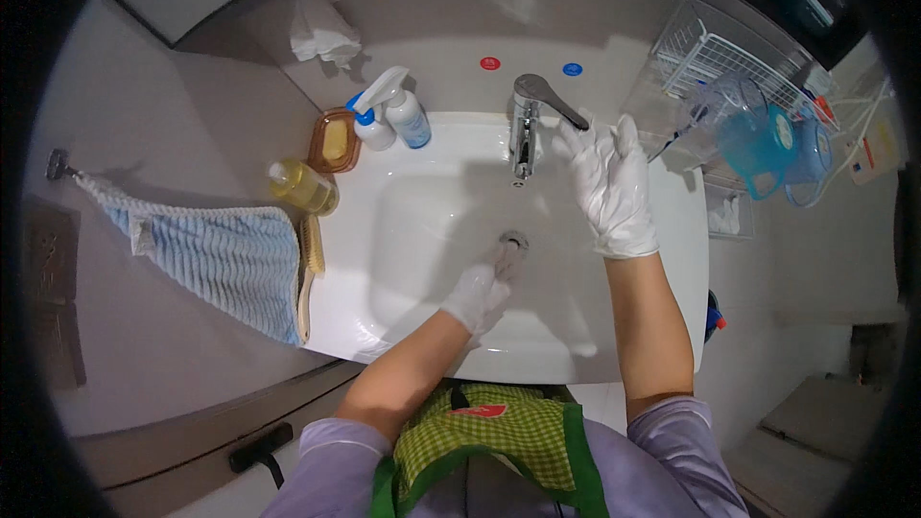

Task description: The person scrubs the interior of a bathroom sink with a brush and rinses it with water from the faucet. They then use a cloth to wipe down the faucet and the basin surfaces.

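My left hand (483, 295), in a thin white glove, reaches down into the white sink (413, 221). Its fingers look stretched toward the round metal drain (514, 241), and their tips are partly blurred. My right hand (611, 182), gloved in white too, is raised at the right of the chrome faucet (524, 139). Its fingers are apart, with nothing seen in them. One fingertip meets the end of the faucet lever (556, 104); whether it presses on it I cannot tell. No stream of water shows below the spout.
Left of the basin stand a spray bottle (408, 115), a pump bottle (372, 129), a soap dish (321, 149), a yellow liquid bottle (312, 190) and a brush (313, 246). A blue striped towel (216, 254) hangs nearby. At right are a wire basket (734, 67) and a blue cup (753, 149).
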`<state>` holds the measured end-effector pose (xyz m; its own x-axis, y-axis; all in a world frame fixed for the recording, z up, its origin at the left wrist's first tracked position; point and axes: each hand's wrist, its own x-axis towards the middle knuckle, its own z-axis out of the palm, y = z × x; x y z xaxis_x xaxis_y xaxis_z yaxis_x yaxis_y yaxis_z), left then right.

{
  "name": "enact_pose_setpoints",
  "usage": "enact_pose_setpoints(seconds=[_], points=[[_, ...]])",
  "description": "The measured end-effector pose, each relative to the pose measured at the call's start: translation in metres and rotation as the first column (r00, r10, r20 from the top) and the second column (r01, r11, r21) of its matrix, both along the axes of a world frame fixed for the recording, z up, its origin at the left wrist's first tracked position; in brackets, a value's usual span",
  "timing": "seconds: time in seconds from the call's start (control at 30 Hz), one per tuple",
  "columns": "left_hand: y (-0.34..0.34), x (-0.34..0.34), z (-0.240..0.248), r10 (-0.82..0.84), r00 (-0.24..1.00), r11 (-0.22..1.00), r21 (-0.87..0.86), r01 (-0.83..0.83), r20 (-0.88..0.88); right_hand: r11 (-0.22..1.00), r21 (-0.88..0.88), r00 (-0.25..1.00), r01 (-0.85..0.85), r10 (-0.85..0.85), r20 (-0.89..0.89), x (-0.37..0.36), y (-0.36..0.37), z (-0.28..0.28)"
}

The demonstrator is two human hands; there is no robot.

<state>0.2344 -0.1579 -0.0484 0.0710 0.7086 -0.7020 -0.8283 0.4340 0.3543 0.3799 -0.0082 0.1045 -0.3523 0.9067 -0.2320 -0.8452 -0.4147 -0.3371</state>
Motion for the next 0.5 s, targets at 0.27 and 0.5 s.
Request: enact_pose_setpoints(seconds=[0.27, 0.5], points=[[0.107, 0.026, -0.036, 0.305, 0.695, 0.696, 0.65, 0.304, -0.651, 0.986, 0.054, 0.986, 0.158, -0.161, 0.049, -0.013, 0.0, -0.045], [0.103, -0.011, -0.008, 0.064, 0.957, 0.858, 0.505, 0.091, -0.282, 0.847, 0.203, 0.01, -0.492, -0.227, 0.974, -0.063, -0.04, -0.106]])
